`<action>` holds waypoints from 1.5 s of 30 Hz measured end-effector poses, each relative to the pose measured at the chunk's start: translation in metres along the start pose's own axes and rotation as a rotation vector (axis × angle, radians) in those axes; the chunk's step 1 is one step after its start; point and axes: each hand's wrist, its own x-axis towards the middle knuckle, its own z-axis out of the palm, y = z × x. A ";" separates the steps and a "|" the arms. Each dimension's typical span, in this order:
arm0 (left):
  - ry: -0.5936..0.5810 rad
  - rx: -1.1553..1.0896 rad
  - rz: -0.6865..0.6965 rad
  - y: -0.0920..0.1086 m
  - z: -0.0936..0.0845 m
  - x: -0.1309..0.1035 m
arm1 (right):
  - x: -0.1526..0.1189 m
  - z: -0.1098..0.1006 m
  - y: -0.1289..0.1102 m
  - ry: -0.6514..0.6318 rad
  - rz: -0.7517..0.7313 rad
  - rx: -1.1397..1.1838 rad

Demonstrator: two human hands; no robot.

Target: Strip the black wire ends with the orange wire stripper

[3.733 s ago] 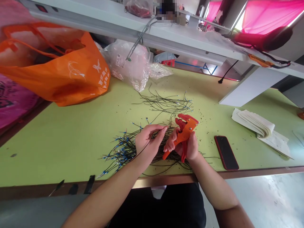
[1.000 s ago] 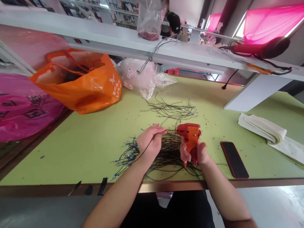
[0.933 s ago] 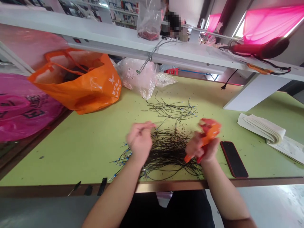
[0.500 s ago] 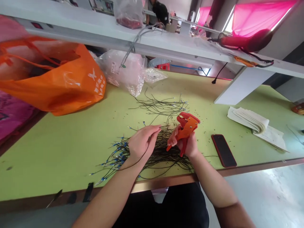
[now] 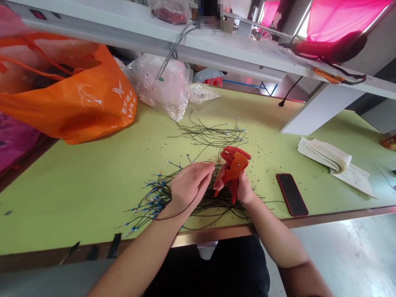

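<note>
My left hand (image 5: 192,183) pinches a thin black wire (image 5: 182,213), whose length trails back over my wrist. Wrapped in my right hand (image 5: 239,185) is a red and orange wire stripper (image 5: 235,165), its jaws pointing up and left, close to my left fingertips. Whether the wire's end sits inside the jaws is too small to tell. Beneath both hands lies a thick bundle of black wires (image 5: 210,206), with blue terminals (image 5: 154,202) fanning out at its left end. Farther back, a smaller spread of black wires (image 5: 210,134) rests on the green table (image 5: 93,185).
An orange bag (image 5: 102,99) stands at the left, beside clear plastic bags (image 5: 163,82). To the right lie a red-cased phone (image 5: 292,194) and folded paper (image 5: 328,156). A white shelf (image 5: 235,51) with a support panel crosses above the table. Small black scraps dot the surface.
The wire stripper has shifted left, nearer my left hand. My left hand has moved slightly right, still pinching the wire. The whole view has tilted a little.
</note>
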 end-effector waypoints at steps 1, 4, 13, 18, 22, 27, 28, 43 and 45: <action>-0.019 0.007 0.014 0.001 0.000 0.000 | -0.001 -0.001 0.003 -0.002 0.014 0.001; -0.034 0.001 0.062 0.004 0.001 0.000 | -0.001 -0.003 0.009 0.007 0.023 0.003; 0.007 -0.137 0.065 0.009 0.007 -0.002 | -0.002 -0.002 0.009 0.054 0.052 -0.022; -0.013 -0.199 0.033 0.012 0.008 -0.004 | -0.001 0.001 0.007 0.099 0.060 0.006; -0.019 -0.226 0.045 0.013 0.008 -0.005 | -0.001 0.002 0.007 0.121 0.065 -0.014; -0.021 -0.281 0.038 0.014 0.009 -0.006 | -0.004 0.001 0.009 0.143 0.074 -0.026; -0.019 -0.292 0.032 0.015 0.009 -0.006 | -0.004 0.001 0.009 0.148 0.076 -0.027; 0.008 -0.298 -0.020 0.019 0.009 -0.003 | -0.003 0.011 -0.002 0.163 0.174 -0.145; 0.004 -0.295 -0.024 0.019 0.008 -0.003 | -0.004 0.010 -0.001 0.174 0.166 -0.122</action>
